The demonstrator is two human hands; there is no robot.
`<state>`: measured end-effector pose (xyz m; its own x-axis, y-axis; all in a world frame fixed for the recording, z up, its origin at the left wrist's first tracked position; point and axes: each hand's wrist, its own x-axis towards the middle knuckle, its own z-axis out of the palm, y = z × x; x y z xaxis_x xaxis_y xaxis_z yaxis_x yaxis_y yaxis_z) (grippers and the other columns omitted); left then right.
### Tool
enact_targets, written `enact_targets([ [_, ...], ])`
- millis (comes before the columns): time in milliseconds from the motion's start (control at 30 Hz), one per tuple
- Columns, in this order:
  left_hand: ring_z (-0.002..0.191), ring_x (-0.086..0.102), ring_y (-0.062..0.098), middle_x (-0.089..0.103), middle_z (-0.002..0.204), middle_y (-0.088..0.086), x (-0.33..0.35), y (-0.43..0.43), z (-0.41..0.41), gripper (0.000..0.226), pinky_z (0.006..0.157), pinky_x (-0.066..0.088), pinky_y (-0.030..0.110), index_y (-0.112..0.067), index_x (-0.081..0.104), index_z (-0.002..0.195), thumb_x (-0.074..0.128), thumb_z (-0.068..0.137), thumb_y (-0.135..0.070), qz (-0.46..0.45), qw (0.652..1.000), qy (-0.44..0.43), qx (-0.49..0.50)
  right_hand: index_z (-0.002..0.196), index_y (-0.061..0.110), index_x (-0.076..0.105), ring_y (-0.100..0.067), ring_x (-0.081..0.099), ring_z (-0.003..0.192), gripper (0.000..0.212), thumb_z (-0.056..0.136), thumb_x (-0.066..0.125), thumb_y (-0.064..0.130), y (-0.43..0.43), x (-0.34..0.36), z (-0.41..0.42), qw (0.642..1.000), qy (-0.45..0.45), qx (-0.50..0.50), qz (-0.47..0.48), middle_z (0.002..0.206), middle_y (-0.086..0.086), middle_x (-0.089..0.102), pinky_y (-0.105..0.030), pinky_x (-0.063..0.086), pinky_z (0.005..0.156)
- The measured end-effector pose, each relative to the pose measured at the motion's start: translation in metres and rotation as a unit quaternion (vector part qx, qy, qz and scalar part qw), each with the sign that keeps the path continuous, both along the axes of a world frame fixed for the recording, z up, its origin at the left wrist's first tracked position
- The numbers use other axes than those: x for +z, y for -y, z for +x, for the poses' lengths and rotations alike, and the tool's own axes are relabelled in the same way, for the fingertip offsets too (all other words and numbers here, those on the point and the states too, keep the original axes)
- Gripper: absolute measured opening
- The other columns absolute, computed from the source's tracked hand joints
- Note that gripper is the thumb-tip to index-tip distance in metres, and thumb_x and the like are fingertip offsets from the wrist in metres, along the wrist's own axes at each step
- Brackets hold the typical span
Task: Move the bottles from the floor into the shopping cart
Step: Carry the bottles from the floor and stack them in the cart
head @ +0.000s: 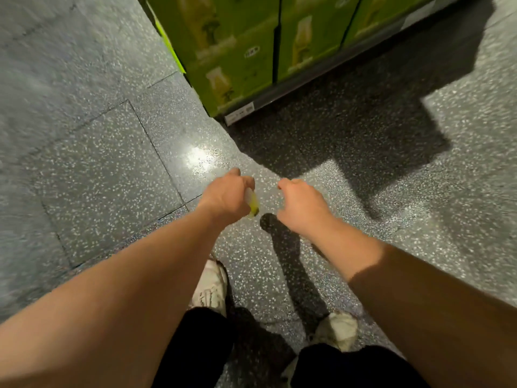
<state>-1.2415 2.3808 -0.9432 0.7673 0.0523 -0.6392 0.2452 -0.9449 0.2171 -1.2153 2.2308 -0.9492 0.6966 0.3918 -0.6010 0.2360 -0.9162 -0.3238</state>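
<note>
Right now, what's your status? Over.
Left hand grips blurry yellow bottle. Right hand curled, palm hidden. No cart in sight. Green boxes ahead.

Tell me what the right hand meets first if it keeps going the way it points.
Probably the speckled floor just ahead of the right hand; nothing shows between. The green cartons stand farther off, though depth is unclear.

Green cartons (pixel 246 51), drink pictures printed, at 12 to 1 o'clock; white label (pixel 239 114) on the dark base below. Speckled grey floor (pixel 106 163), glare spot centre. My 2 white shoes at 6 o'clock: left shoe (pixel 211 287), right shoe (pixel 338 329).
</note>
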Motion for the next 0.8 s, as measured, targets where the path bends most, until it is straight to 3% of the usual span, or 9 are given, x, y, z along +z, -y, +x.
enact_targets([
  [167,0.089,0.057,0.023,0.046,0.092,0.000,0.179,-0.015,0.004,0.040,0.066,0.034,0.023,-0.022,0.065,0.111,0.073,0.072,-0.020,-0.059,0.996,0.063,0.023,0.125,0.017,0.046,-0.032,0.050,0.113,0.052,0.078,0.068,0.022,-0.018,0.158,0.007,0.997,0.022,0.065,0.034,0.118,-0.009,0.053,-0.040,0.046,0.085],
  [267,0.083,0.051,0.017,0.049,0.091,-0.002,0.298,-0.025,-0.007,0.040,0.062,0.031,0.023,-0.024,0.068,0.107,0.076,0.069,-0.018,-0.080,0.982,0.138,0.099,0.115,0.020,0.048,-0.032,0.054,0.109,0.058,0.067,0.079,0.029,-0.033,0.264,0.008,0.992,0.035,0.088,0.087,0.113,-0.006,0.057,-0.042,0.049,0.083],
  [367,0.083,0.048,0.014,0.050,0.089,-0.004,0.409,-0.039,-0.031,0.041,0.068,0.037,0.024,-0.022,0.068,0.105,0.080,0.067,-0.017,-0.117,0.950,0.207,0.201,0.117,0.019,0.047,-0.032,0.056,0.106,0.058,0.070,0.080,0.029,-0.053,0.368,-0.002,0.983,0.045,0.083,0.160,0.114,-0.006,0.060,-0.039,0.048,0.081],
  [467,0.075,0.049,0.010,0.052,0.081,-0.007,0.505,-0.054,-0.072,0.043,0.066,0.041,0.021,-0.020,0.067,0.106,0.081,0.066,-0.014,-0.125,0.899,0.298,0.295,0.118,0.019,0.050,-0.031,0.057,0.104,0.053,0.074,0.079,0.029,-0.080,0.462,-0.024,0.963,0.072,0.113,0.232,0.113,-0.007,0.061,-0.038,0.047,0.081],
  [567,0.074,0.055,0.008,0.060,0.083,-0.005,0.577,-0.074,-0.128,0.042,0.066,0.045,0.015,-0.020,0.066,0.103,0.083,0.065,-0.010,-0.139,0.820,0.384,0.402,0.120,0.020,0.053,-0.029,0.058,0.104,0.055,0.072,0.079,0.030,-0.114,0.539,-0.061,0.942,0.087,0.154,0.285,0.113,-0.007,0.062,-0.040,0.049,0.085],
  [667,0.078,0.062,0.011,0.064,0.081,-0.005,0.629,-0.092,-0.195,0.038,0.075,0.051,0.023,-0.021,0.063,0.099,0.082,0.068,-0.008,-0.155,0.748,0.444,0.468,0.124,0.022,0.054,-0.027,0.057,0.106,0.059,0.071,0.079,0.031,-0.150,0.594,-0.112,0.920,0.087,0.193,0.329,0.117,-0.006,0.061,-0.034,0.048,0.084],
  [800,0.076,0.057,0.010,0.058,0.080,-0.009,0.679,-0.108,-0.298,0.031,0.059,0.046,0.012,-0.022,0.058,0.104,0.075,0.080,-0.012,-0.197,0.668,0.485,0.528,0.126,0.020,0.054,-0.028,0.056,0.108,0.064,0.069,0.080,0.033,-0.197,0.643,-0.200,0.890,0.077,0.258,0.368,0.119,-0.008,0.061,-0.038,0.049,0.086],
])
